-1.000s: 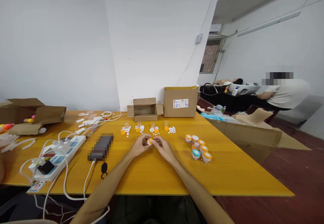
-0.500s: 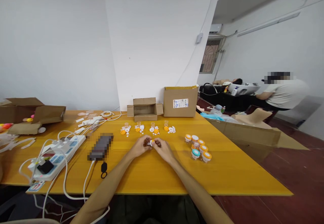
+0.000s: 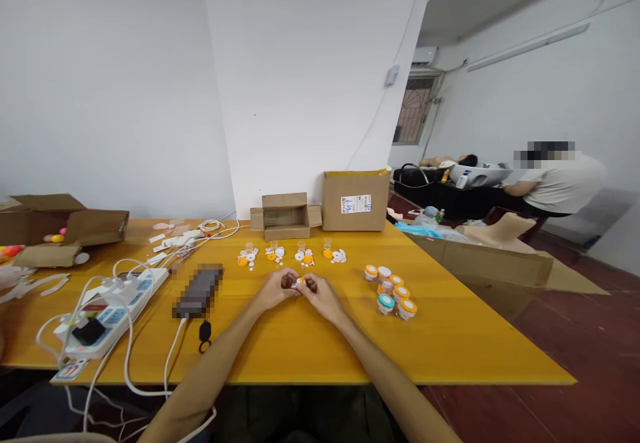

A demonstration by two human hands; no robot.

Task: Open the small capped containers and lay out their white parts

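Observation:
Both hands meet over the middle of the yellow table (image 3: 450, 343). My left hand (image 3: 276, 289) and my right hand (image 3: 321, 294) pinch a small clear jar with an orange and white lid (image 3: 299, 283) between their fingertips. Just beyond them lie several small heaps of orange and white loose parts (image 3: 304, 255) in a row. To the right stands a cluster of several small capped jars (image 3: 393, 291), most with orange lids and one with a teal lid.
Two cardboard boxes (image 3: 286, 215) (image 3: 355, 200) stand at the back edge. A white power strip (image 3: 113, 307) with cables and a dark blurred device (image 3: 198, 291) lie left. More open boxes (image 3: 60, 226) sit far left. A person in a white shirt (image 3: 560, 183) is at the right.
The jar's orange lid faced me a second ago; the hands have turned it and closed in tighter around it. The view has shifted slightly.

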